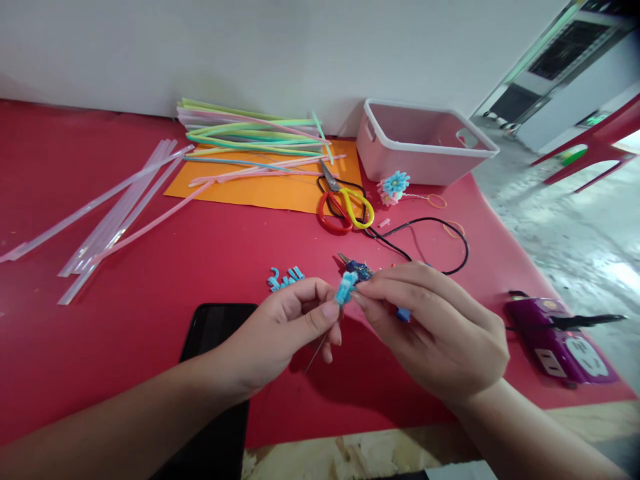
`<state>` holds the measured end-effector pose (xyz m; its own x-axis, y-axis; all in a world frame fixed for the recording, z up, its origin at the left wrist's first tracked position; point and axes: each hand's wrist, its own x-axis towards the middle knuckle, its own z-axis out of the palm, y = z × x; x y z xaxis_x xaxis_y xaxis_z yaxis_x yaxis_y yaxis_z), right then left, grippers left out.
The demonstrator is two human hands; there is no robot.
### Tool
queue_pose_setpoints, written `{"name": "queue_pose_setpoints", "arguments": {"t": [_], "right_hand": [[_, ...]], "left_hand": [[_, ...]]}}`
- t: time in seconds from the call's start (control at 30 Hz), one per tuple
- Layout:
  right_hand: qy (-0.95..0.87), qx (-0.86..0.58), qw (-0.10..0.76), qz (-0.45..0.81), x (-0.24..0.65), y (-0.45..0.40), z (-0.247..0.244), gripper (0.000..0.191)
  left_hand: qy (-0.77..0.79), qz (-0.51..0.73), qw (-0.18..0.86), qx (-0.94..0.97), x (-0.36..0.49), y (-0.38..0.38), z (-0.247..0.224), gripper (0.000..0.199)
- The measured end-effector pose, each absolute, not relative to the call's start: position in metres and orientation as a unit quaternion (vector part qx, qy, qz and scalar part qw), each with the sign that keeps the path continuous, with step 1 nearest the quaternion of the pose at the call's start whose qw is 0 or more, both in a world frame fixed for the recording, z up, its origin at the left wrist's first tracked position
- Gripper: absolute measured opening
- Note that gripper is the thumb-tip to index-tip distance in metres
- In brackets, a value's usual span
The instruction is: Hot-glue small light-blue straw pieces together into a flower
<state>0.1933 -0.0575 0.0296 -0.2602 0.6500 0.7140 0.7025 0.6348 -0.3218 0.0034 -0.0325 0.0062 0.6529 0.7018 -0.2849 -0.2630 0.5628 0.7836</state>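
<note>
A small bundle of light-blue fuzzy pipe cleaner (345, 289) on a thin wire stem is up in front of me. My left hand (300, 317) pinches its lower end between thumb and fingers; the stem slants down below that hand. From the right, the thumb and fingertips of my right hand (430, 327) close on the bundle's upper side. Just behind lies a blue tool with a pointed metal tip, apparently a glue gun (359, 269), partly covered by my right hand. Short blue pipe cleaner pieces (286, 279) rest beyond my left hand.
A black phone (210, 333) lies under my left forearm. Scissors (345, 203), pipe cleaners (250, 133) and an orange sheet (240, 193) are farther back. Translucent sticks (120, 207) lie left. At right are a pink bin (410, 160), finished flowers (395, 185) and a purple power strip (555, 340).
</note>
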Motion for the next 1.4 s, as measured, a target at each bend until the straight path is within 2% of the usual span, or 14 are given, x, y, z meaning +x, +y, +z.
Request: {"name": "queue_pose_setpoints", "arguments": {"t": [0.73,0.9,1.03,1.4], "right_hand": [[-0.795,-0.414,0.443,-0.024,0.191,-0.058,0.034,0.015],[-0.773,-0.416,0.478,0.028,0.193,-0.060,0.031,0.022],[-0.772,-0.410,0.485,0.023,0.193,-0.059,0.026,0.027],[-0.776,-0.388,0.493,0.063,0.192,-0.058,0.023,0.021]], "left_hand": [[0.285,0.298,0.830,0.374,0.004,-0.032,0.007,0.036],[0.324,0.376,0.756,0.427,0.004,-0.036,0.008,0.029],[0.339,0.405,0.686,0.501,0.002,-0.040,0.007,0.019],[0.323,0.407,0.680,0.517,0.001,-0.045,0.006,0.015]]}}
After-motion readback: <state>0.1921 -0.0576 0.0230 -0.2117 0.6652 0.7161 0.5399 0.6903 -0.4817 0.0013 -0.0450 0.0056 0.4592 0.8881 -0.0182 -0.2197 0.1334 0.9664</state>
